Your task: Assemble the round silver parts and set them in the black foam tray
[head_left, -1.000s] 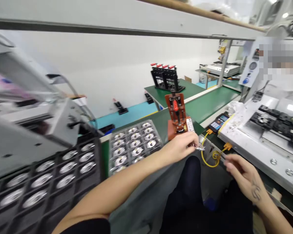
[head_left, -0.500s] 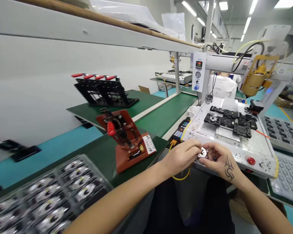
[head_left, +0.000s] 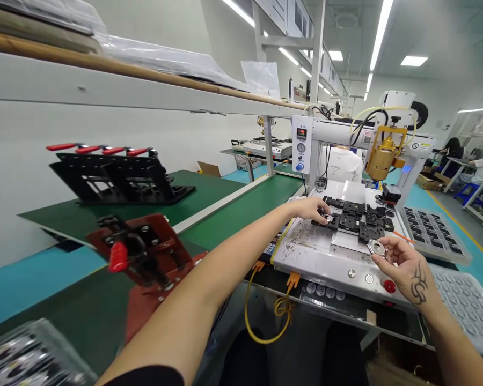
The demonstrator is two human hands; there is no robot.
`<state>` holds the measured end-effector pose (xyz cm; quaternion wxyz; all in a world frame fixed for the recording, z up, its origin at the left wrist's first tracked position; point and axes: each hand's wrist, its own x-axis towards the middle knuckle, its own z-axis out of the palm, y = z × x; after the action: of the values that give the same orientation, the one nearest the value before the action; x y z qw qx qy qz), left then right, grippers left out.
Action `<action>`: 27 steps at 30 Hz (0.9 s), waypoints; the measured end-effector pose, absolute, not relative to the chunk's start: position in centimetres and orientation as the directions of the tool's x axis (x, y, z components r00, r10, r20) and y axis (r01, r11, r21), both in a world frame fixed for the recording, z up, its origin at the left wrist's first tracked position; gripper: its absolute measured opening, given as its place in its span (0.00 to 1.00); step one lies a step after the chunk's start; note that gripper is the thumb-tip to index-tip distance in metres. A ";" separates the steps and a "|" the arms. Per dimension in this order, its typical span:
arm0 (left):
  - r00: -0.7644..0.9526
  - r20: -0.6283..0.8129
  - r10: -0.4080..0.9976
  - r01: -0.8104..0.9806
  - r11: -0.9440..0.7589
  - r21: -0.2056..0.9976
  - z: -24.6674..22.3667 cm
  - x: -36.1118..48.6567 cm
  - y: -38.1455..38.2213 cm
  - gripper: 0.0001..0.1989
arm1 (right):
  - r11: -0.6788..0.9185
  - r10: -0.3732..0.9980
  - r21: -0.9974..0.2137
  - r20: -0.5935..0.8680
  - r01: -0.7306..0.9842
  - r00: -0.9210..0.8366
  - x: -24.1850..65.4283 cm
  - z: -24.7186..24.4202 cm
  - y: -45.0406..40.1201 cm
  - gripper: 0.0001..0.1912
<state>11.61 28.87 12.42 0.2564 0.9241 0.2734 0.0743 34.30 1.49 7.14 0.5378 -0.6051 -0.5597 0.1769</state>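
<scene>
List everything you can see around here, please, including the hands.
Machine: one, white, centre right
Dispenser head: one, gold, on the machine
Fixtures: several, black, on the machine
Disc: one, silver, held near the machine's front
Jig: one, red, lower left
Rack: one, black with red handles, left
Trays: at least three, greyish, bottom left and right
Worktops: several, green, left and centre
Cable: one, yellow, below the machine
Shelf: one, white with brown edge, upper left
People: several, one in white behind the machine
Left hand: one, bare, at a fixture
Right hand: one, bare, holding the disc
</scene>
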 end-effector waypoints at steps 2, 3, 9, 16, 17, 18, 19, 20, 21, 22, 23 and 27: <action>0.850 -0.017 0.527 0.460 -0.725 0.512 12.5 11.8 29.4 0.24 | 0.194 0.869 -0.841 0.387 0.506 0.310 35.0 7.1 1.7 0.27; 0.852 -0.017 0.524 0.457 -0.727 0.512 12.5 11.9 29.5 0.24 | 0.186 0.872 -0.831 0.386 0.523 0.302 35.2 7.2 2.2 0.27; 0.824 0.099 0.558 0.411 -0.710 0.572 13.2 11.8 28.9 0.23 | 0.231 0.880 -0.686 0.449 0.690 0.153 34.1 8.6 9.7 0.25; 0.631 0.420 0.652 0.206 -0.664 0.719 14.3 7.4 25.4 0.26 | 0.242 0.939 -0.519 0.339 0.819 -0.063 31.7 9.5 18.6 0.16; 0.613 0.453 0.647 0.168 -0.667 0.726 14.3 6.6 24.8 0.25 | 0.243 0.945 -0.511 0.317 0.825 -0.082 31.6 9.5 19.3 0.16; 0.605 0.480 0.635 0.138 -0.678 0.722 14.2 5.8 24.2 0.23 | 0.244 0.950 -0.503 0.295 0.829 -0.101 31.5 9.4 19.8 0.16; 0.605 0.501 0.618 0.121 -0.694 0.710 14.1 5.0 23.6 0.21 | 0.247 0.954 -0.495 0.276 0.833 -0.118 31.5 9.4 20.2 0.16; 0.605 0.519 0.604 0.109 -0.709 0.697 14.0 4.2 23.1 0.20 | 0.249 0.956 -0.488 0.260 0.837 -0.133 31.4 9.4 20.5 0.17; 0.604 0.532 0.593 0.101 -0.719 0.688 13.8 3.6 22.5 0.19 | 0.253 0.958 -0.479 0.248 0.840 -0.147 31.4 9.4 20.6 0.17; 0.602 0.541 0.588 0.096 -0.725 0.682 13.5 2.9 22.0 0.18 | 0.258 0.958 -0.470 0.240 0.844 -0.159 31.4 9.3 20.7 0.17; 0.600 0.546 0.585 0.091 -0.728 0.680 13.1 2.3 21.6 0.18 | 0.265 0.956 -0.460 0.237 0.848 -0.171 31.3 9.3 20.8 0.17; 0.588 0.545 0.598 0.083 -0.714 0.695 11.3 0.0 19.9 0.18 | 0.301 0.944 -0.403 0.257 0.865 -0.208 31.3 8.9 20.6 0.14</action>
<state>0.01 19.87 11.25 0.3178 0.8325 0.2044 0.4053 31.29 20.64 8.88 0.2314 -0.5852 -0.7725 0.0855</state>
